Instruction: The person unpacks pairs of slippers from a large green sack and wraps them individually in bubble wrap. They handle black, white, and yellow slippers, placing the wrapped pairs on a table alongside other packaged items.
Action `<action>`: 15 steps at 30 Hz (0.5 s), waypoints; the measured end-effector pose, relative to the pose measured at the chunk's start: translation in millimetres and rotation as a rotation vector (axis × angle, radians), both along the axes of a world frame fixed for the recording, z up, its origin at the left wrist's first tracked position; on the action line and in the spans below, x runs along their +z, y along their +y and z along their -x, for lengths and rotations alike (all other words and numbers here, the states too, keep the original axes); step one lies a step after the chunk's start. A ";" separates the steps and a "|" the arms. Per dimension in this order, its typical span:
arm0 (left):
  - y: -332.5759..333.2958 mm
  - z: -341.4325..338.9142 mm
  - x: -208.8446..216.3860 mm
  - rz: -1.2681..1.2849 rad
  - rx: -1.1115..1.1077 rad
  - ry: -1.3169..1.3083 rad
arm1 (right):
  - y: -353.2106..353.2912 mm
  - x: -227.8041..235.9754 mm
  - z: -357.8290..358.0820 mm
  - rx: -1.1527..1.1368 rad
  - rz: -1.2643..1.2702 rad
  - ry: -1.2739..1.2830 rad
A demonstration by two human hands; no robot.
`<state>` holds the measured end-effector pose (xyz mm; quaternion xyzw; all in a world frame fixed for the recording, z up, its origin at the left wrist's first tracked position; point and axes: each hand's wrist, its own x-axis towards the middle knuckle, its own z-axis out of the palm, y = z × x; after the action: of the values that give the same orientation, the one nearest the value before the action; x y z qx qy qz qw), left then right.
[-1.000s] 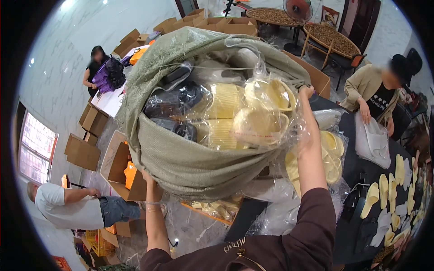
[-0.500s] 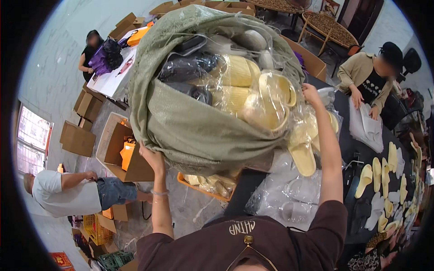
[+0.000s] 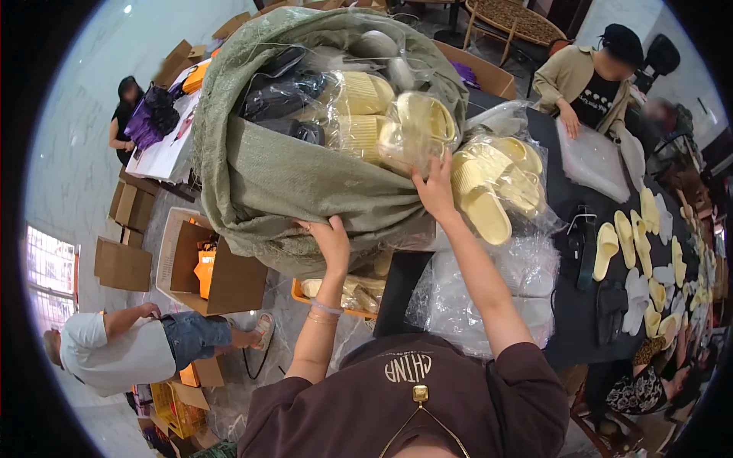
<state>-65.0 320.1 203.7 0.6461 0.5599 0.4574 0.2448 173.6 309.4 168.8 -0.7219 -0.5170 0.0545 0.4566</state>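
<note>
A large green woven sack [image 3: 313, 179] bulges in front of me, its mouth turned toward me. Inside it show bagged yellow slippers [image 3: 359, 137], dark slippers [image 3: 282, 95] and pale grey ones [image 3: 378, 46], all in clear plastic. My left hand [image 3: 330, 243] is closed on the cloth at the sack's near side. At the near right rim, my right hand [image 3: 437, 189] grips the gathered edge, its fingertips beside a bagged yellow slipper. Just right of that hand, more yellow slippers [image 3: 489, 191] in clear bags lie on the black table.
Bagged white slippers [image 3: 496, 290] lie on the black table [image 3: 550, 221], with loose slippers [image 3: 641, 244] farther right. A person [image 3: 592, 84] handles clear plastic bags across the table. Cardboard boxes [image 3: 229, 275] and an orange crate [image 3: 351, 311] stand left and below; another person [image 3: 137, 343] stands left.
Both my hands have come closer together along the sack's near rim, the left moving right and the right moving left. The view has shifted, with the sack now farther left.
</note>
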 end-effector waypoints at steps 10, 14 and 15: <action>-13.6 19.2 -68.1 -0.051 -0.083 0.264 | -8.0 -57.0 -5.8 -0.160 0.233 -0.232; -23.9 11.2 -55.1 -0.070 -0.071 0.027 | -29.4 -5.7 21.6 -0.223 0.075 -0.107; -27.2 9.0 -52.8 -0.054 -0.079 -0.021 | -46.6 0.4 24.6 -0.177 0.092 -0.051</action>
<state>-74.0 292.9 150.9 0.6692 0.5187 0.4692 0.2511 149.0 262.8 169.2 -0.7861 -0.4598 0.0191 0.4127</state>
